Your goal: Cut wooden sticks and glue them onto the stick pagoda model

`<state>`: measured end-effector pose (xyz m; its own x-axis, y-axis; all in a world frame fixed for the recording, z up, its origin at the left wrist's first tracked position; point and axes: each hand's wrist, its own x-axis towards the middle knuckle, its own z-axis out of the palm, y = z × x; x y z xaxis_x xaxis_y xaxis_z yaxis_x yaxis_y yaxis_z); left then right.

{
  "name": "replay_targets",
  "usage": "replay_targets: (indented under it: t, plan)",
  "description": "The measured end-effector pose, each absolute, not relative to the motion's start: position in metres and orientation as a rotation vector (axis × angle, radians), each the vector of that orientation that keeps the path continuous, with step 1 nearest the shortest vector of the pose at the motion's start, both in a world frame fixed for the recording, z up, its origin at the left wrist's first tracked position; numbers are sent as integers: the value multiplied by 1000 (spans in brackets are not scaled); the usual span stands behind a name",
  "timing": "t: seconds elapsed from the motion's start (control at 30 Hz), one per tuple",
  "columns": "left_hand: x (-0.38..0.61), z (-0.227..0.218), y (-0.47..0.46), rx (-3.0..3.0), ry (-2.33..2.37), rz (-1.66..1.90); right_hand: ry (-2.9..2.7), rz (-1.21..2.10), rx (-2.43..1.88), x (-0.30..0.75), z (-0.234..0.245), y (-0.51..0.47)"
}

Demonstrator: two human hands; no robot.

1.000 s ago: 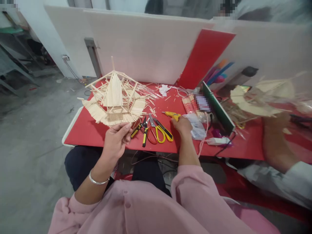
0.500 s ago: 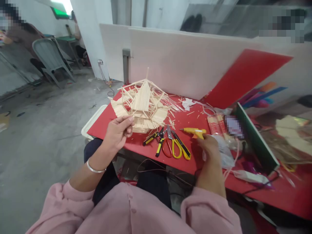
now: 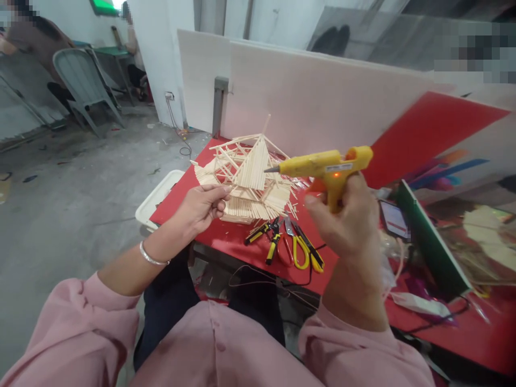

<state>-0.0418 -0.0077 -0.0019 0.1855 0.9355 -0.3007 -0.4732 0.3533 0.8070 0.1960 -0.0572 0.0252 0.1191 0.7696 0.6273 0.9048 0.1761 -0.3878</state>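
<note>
My right hand (image 3: 350,220) is wrapped round the handle of a yellow hot glue gun (image 3: 318,164), raised off the table. Its nozzle points left, and a small orange light glows on its side. My left hand (image 3: 205,207) is closed in a pinch at the front left of a model built from thin wooden sticks (image 3: 252,166). Whatever the pinching fingers hold is too small to make out. The model has a pointed roof with one panel filled in by sticks, and open framing around it.
On the red table (image 3: 229,242) lie wire strippers (image 3: 274,244), scissors (image 3: 299,250) and a black-and-yellow cutter (image 3: 312,247). Loose sticks are scattered behind them. A phone (image 3: 394,219) rests by a green board (image 3: 431,242) at right. White panels (image 3: 314,97) lean behind; other people sit far left.
My right hand has lifted the glue gun off the table and brought it up towards the model. My left hand stays pinched near the model; the view has shifted slightly.
</note>
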Motion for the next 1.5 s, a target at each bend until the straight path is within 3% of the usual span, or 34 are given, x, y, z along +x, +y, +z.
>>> replay_targets:
  t: [0.57, 0.8, 1.03, 1.3, 1.5]
  plan:
    - [-41, 0, -26, 698, 846, 1014, -1646, -313, -1735, 194, 15, -46]
    - [-1, -42, -64, 629, 804, 766, -1415, -186, -2073, 259, -30, -87]
    - [35, -71, -70, 545, 798, 815, -1262, -1, -2165, 273, -53, -116]
    - [32, -50, -72, 640, 864, 951, -1452, 96, -1924, 248, -48, -111]
    - [-14, -13, -50, 648, 880, 1100, -1521, 15, -1639, 222, -11, -93]
